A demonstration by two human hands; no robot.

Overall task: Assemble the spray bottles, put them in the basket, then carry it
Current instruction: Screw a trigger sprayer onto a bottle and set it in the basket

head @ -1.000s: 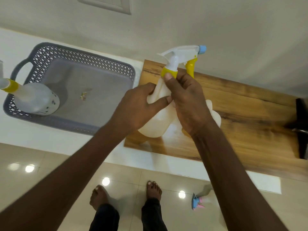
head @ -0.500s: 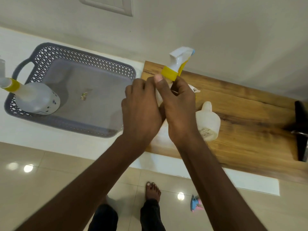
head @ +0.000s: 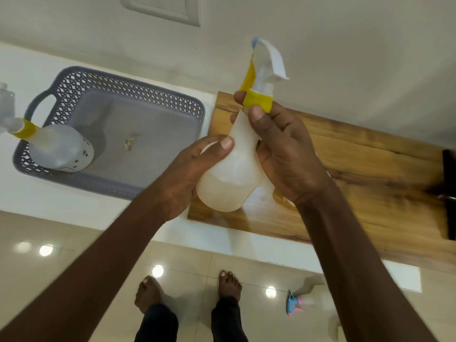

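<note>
I hold a translucent white spray bottle (head: 229,178) above the wooden board (head: 370,174). My left hand (head: 195,169) wraps around its body from the left. My right hand (head: 283,146) grips its neck, with fingertips on the yellow collar (head: 259,101) of the white trigger head (head: 269,62), which sits on the bottle. A grey lattice basket (head: 128,90) stands to the left on the white counter. One assembled spray bottle (head: 59,149) with a yellow collar lies in the basket's left end, its head sticking out over the rim.
A small scrap (head: 129,143) lies on the basket floor. A dark object (head: 449,193) sits at the board's right end. Below the counter are my bare feet on glossy tiles and a blue and pink sprayer (head: 293,304) on the floor.
The trigger head has turned, its nozzle now pointing away to the left. The bottle is lifted higher and hides the second bottle that stood on the board.
</note>
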